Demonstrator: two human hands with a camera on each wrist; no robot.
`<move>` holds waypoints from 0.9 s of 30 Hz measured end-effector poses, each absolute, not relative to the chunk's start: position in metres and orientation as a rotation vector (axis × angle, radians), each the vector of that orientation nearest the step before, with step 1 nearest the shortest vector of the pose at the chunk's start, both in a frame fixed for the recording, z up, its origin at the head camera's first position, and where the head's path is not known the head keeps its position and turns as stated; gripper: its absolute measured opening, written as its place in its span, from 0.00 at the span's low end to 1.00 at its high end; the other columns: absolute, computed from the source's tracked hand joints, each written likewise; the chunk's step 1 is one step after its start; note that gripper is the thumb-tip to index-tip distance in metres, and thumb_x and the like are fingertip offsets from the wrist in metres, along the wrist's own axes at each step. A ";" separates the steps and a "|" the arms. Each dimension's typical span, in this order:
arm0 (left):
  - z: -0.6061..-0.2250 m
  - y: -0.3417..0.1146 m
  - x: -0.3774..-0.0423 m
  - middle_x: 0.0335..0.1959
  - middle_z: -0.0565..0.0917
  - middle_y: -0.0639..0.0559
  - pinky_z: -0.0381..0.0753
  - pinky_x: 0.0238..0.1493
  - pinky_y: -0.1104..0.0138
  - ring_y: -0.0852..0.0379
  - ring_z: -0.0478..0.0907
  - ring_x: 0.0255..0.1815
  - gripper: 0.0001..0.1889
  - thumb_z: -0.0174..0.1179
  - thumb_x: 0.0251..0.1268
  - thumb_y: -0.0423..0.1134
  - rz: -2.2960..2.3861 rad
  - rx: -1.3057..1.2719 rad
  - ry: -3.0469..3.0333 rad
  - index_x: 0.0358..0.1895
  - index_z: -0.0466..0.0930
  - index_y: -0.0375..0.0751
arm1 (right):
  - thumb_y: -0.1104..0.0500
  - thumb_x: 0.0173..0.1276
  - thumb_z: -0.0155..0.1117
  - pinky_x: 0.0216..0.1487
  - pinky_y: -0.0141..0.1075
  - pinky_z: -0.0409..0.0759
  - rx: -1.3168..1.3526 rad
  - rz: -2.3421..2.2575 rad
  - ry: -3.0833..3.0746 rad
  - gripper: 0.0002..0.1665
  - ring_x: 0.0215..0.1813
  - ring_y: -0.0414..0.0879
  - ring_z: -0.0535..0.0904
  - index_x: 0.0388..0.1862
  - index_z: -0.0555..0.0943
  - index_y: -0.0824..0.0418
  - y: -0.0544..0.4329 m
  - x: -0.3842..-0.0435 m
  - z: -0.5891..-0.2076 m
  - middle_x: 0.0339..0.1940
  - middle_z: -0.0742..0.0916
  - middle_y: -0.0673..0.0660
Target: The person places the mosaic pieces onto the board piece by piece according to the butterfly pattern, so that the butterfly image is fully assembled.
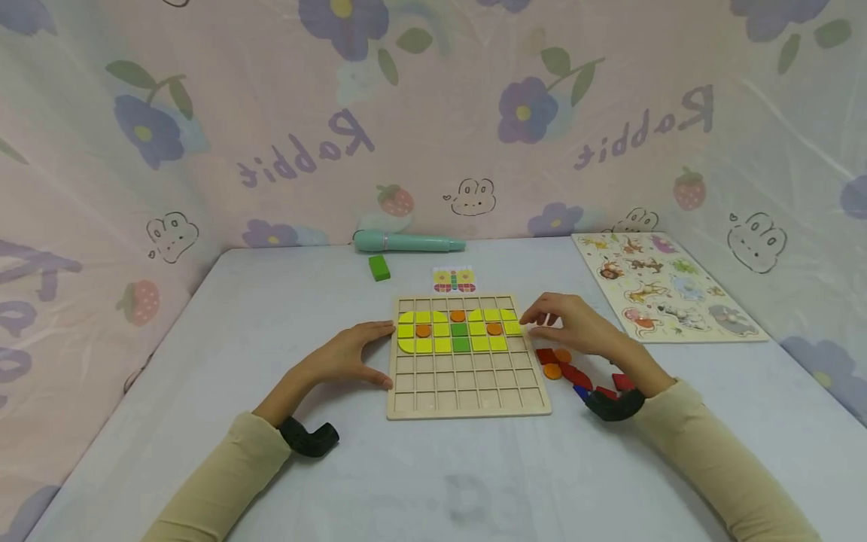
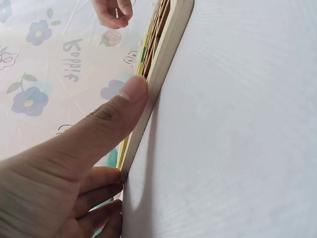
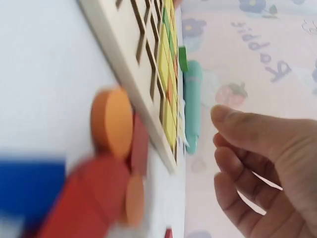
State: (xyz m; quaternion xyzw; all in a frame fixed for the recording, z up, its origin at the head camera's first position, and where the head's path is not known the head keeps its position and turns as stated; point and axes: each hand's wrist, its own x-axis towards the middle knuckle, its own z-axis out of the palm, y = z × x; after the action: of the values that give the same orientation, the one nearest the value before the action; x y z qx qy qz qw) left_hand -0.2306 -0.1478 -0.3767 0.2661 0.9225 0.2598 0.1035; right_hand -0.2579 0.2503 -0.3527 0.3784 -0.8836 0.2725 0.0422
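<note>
A square wooden grid board (image 1: 467,384) lies on the table, its upper cells filled with yellow, green and orange tiles that make two yellow blocks joined by green squares (image 1: 460,337). My left hand (image 1: 345,352) rests against the board's left edge, thumb and fingers spread along it; the thumb (image 2: 114,116) touches the rim in the left wrist view. Just off the upper right edge hovers my right hand (image 1: 572,324), fingers loosely bent and holding nothing. Beneath its wrist lie loose red, orange and blue pieces (image 1: 574,375), blurred and close in the right wrist view.
Behind the board lies a small butterfly pattern card (image 1: 454,279). A green block (image 1: 379,268) and a teal pen-shaped object (image 1: 409,242) are farther back. An animal puzzle board (image 1: 667,286) occupies the back right, near the patterned cloth wall (image 1: 433,113).
</note>
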 end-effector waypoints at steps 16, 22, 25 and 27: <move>-0.375 -0.149 -0.230 0.71 0.61 0.45 0.55 0.69 0.50 0.44 0.54 0.72 0.52 0.73 0.40 0.58 0.762 0.775 2.727 0.70 0.60 0.39 | 0.58 0.54 0.72 0.29 0.28 0.73 0.839 0.600 -2.963 0.15 0.30 0.42 0.70 0.40 0.82 0.61 0.317 -0.245 -0.366 0.26 0.78 0.46; -0.375 -0.148 -0.229 0.71 0.61 0.45 0.55 0.70 0.50 0.44 0.54 0.72 0.52 0.73 0.40 0.57 0.765 0.773 2.721 0.70 0.60 0.39 | 0.62 0.56 0.70 0.33 0.29 0.75 0.924 0.695 -2.903 0.18 0.33 0.42 0.71 0.46 0.80 0.65 0.318 -0.244 -0.370 0.32 0.80 0.50; -0.374 -0.147 -0.229 0.70 0.62 0.44 0.55 0.69 0.50 0.44 0.54 0.72 0.52 0.73 0.40 0.57 0.768 0.777 2.720 0.70 0.60 0.38 | 0.61 0.57 0.70 0.33 0.30 0.75 0.926 0.712 -2.911 0.18 0.33 0.43 0.71 0.46 0.79 0.66 0.319 -0.244 -0.369 0.33 0.80 0.52; -0.374 -0.147 -0.228 0.70 0.62 0.44 0.55 0.69 0.50 0.44 0.55 0.71 0.52 0.73 0.40 0.57 0.769 0.780 2.722 0.69 0.60 0.38 | 0.59 0.57 0.70 0.32 0.29 0.74 0.908 0.708 -2.924 0.16 0.32 0.42 0.70 0.42 0.79 0.66 0.318 -0.245 -0.368 0.32 0.80 0.51</move>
State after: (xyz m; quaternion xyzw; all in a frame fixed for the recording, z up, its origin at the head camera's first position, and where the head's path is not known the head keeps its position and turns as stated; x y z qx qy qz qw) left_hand -0.2280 -0.1474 -0.3737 0.2646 0.9227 0.2606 0.1037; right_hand -0.2455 0.3184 -0.3682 0.2889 -0.9305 0.2253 -0.0002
